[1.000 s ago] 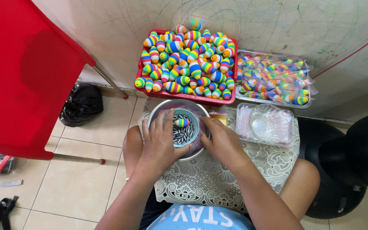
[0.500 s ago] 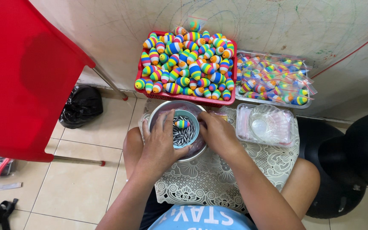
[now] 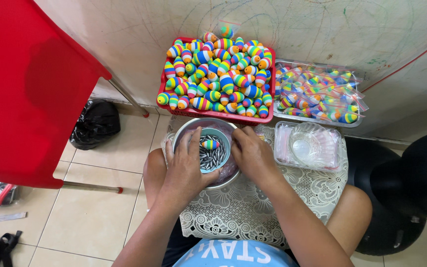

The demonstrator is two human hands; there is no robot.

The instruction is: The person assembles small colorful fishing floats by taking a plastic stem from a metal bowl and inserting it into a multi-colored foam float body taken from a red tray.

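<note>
A metal bowl [image 3: 183,133] rests on my lap. Inside it sits a small teal bowl [image 3: 227,148] of dark metal weights [image 3: 211,157], with one rainbow-striped float [image 3: 210,144] on top. My left hand [image 3: 186,165] wraps the small bowl's left side, fingers over the rim and thumb under its near edge. On the right rim lies my right hand [image 3: 253,155] with curled fingers whose tips are hidden. A red basket [image 3: 268,111] heaped with striped floats [image 3: 218,74] stands just beyond the bowl.
A clear tray of bagged floats [image 3: 317,94] and a tray of empty plastic bags [image 3: 307,146] sit at the right. A lace cloth [image 3: 233,217] covers my lap. A red chair [image 3: 30,89] and a black bag [image 3: 95,123] are at the left, with a dark round object [image 3: 411,188] at the right.
</note>
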